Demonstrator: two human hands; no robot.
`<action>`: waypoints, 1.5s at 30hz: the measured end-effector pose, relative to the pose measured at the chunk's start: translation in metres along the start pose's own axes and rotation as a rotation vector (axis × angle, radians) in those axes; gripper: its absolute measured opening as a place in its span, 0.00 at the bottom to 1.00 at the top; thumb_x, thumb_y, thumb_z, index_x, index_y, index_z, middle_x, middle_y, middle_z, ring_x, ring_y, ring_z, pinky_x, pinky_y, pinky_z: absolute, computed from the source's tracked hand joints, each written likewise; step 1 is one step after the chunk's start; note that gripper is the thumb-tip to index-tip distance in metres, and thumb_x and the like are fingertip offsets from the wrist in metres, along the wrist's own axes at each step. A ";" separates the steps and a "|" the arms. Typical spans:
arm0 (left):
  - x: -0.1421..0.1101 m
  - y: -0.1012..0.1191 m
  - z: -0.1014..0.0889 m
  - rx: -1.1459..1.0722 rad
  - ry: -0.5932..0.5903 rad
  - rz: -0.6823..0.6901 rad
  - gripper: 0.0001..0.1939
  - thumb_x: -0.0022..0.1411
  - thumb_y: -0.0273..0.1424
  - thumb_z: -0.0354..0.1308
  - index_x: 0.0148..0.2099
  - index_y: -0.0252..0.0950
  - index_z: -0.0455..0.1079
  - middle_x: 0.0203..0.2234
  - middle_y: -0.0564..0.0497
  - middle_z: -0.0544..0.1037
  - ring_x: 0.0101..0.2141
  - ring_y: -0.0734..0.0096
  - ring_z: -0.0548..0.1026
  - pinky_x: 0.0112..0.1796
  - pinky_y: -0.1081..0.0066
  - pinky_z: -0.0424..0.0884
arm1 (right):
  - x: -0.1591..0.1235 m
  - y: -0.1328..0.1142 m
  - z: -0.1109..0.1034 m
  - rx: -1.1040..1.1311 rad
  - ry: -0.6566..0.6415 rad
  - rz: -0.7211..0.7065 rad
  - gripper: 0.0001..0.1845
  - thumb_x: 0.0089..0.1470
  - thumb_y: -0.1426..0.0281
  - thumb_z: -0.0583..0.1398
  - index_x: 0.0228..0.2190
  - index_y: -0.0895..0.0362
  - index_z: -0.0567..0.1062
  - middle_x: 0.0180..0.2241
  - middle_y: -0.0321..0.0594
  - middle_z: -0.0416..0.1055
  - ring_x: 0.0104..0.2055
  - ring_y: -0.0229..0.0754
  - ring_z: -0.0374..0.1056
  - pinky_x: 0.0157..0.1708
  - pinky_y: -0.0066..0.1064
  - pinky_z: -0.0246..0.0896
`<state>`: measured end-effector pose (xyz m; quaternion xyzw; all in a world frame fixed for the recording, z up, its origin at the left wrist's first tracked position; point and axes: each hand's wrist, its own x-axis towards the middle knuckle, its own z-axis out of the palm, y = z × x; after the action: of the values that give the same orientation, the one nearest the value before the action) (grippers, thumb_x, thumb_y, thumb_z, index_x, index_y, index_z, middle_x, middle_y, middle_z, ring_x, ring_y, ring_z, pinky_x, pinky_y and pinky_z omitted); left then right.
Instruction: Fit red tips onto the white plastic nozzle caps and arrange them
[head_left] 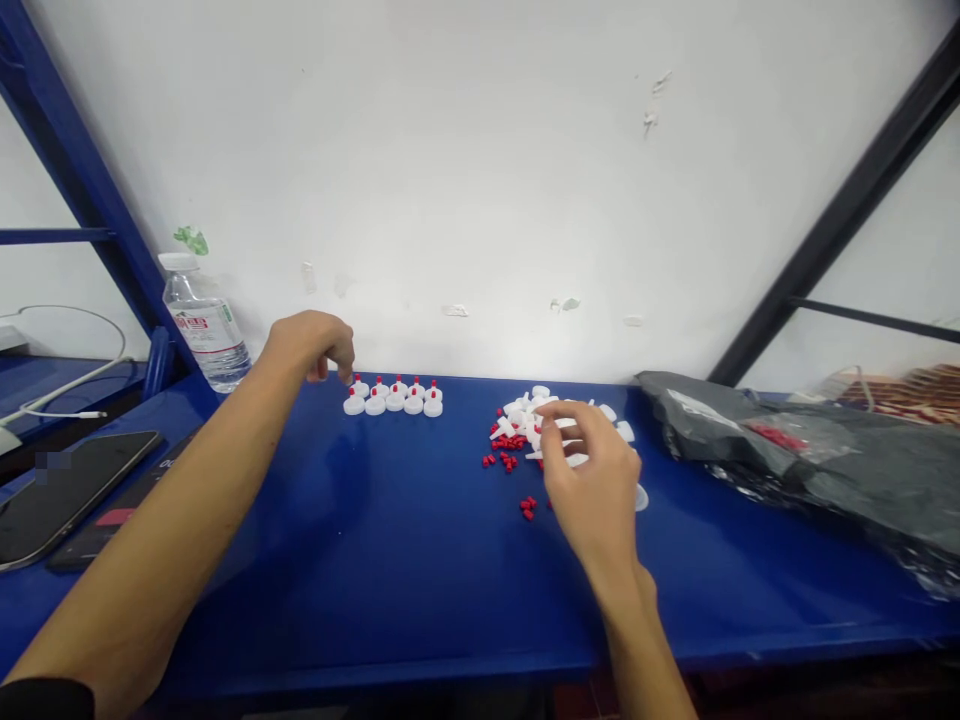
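Observation:
My left hand (324, 345) reaches to the back left of the blue table, fingers curled down and closed. Its fingertips are beside the red tip of a white nozzle cap (361, 390), at the left end of the back row. Whatever they grip is hidden. Several such red-tipped caps (413, 404) stand upright in two rows. My right hand (592, 460) is over a loose pile of white nozzle caps (517, 408), thumb and index finger drawn together at the pile. What is between them cannot be made out. Small red tips (510, 442) lie scattered around the pile's near left side.
A water bottle (206, 330) stands by the wall at left. Two phones (75, 495) lie left of my forearm, near a white cable (60, 408). Grey plastic bags (795, 450), one showing red pieces, cover the right side. The wall (480, 200) borders the table's back.

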<state>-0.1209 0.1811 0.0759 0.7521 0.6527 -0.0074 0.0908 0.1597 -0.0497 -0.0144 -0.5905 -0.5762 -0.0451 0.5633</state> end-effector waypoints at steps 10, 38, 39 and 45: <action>-0.058 0.116 0.009 -0.081 -0.429 0.638 0.24 0.51 0.41 0.66 0.51 0.44 0.77 0.29 0.50 0.83 0.32 0.62 0.79 0.30 0.70 0.69 | 0.021 0.063 -0.055 -0.347 -0.340 0.129 0.10 0.57 0.62 0.63 0.39 0.51 0.81 0.37 0.38 0.81 0.31 0.45 0.75 0.34 0.36 0.63; -0.054 0.149 0.058 -0.134 -0.498 0.712 0.04 0.52 0.24 0.62 0.27 0.36 0.76 0.20 0.52 0.81 0.25 0.68 0.79 0.30 0.74 0.66 | 0.018 0.073 -0.065 -0.373 -0.449 0.154 0.09 0.60 0.60 0.62 0.35 0.48 0.82 0.35 0.36 0.79 0.32 0.45 0.72 0.33 0.33 0.58; -0.053 0.148 0.057 -0.188 -0.462 0.739 0.03 0.52 0.25 0.63 0.28 0.36 0.76 0.21 0.52 0.81 0.25 0.68 0.79 0.30 0.74 0.67 | 0.018 0.072 -0.064 -0.337 -0.432 0.151 0.10 0.60 0.59 0.62 0.35 0.48 0.81 0.36 0.37 0.80 0.32 0.45 0.73 0.33 0.33 0.59; -0.068 0.136 0.083 -0.632 -0.180 0.768 0.08 0.53 0.32 0.67 0.35 0.33 0.78 0.24 0.48 0.82 0.25 0.66 0.79 0.26 0.73 0.69 | 0.014 0.058 -0.038 -0.025 -0.480 0.196 0.12 0.62 0.58 0.59 0.33 0.52 0.78 0.31 0.38 0.80 0.31 0.46 0.77 0.35 0.33 0.63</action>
<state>0.0115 0.0843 0.0203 0.8700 0.2889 0.1597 0.3662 0.2297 -0.0511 -0.0262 -0.6443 -0.6327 0.1439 0.4047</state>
